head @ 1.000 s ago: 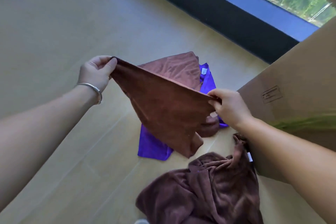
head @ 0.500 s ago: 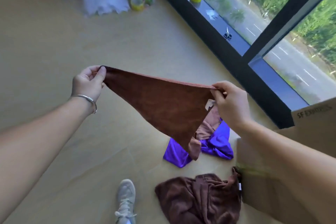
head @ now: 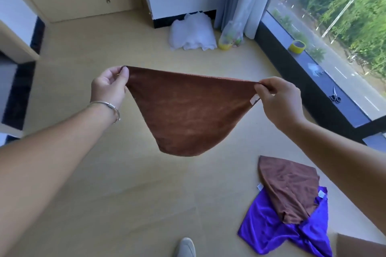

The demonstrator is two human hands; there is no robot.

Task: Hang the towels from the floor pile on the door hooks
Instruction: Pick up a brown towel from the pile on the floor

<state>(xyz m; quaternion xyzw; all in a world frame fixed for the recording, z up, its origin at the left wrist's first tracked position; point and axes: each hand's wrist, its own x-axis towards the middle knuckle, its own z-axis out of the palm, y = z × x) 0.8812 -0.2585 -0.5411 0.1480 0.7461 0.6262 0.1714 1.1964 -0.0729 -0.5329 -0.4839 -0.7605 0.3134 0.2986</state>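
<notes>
A rust-brown towel [head: 188, 115] hangs stretched in the air between my hands, its lower edge sagging in a curve above the floor. My left hand [head: 108, 87] pinches its left corner; a bracelet sits on that wrist. My right hand [head: 277, 98] pinches the right corner, next to a small white label. On the floor at lower right lies another brown towel [head: 290, 188] on top of a purple towel [head: 269, 233]. No door hooks are visible.
A white cloth bundle [head: 192, 33] and a plastic bag [head: 231, 35] lie by the far wall and curtain. A tape roll [head: 297, 46] and scissors [head: 334, 96] rest on the window sill at right. A cardboard box corner [head: 359, 246] and my shoe [head: 186, 247] show at the bottom.
The view has risen and swung away from the floor pile toward the far wall. The brown towel is lifted higher and pulled wider between both hands. The dark brown towel has left the view.
</notes>
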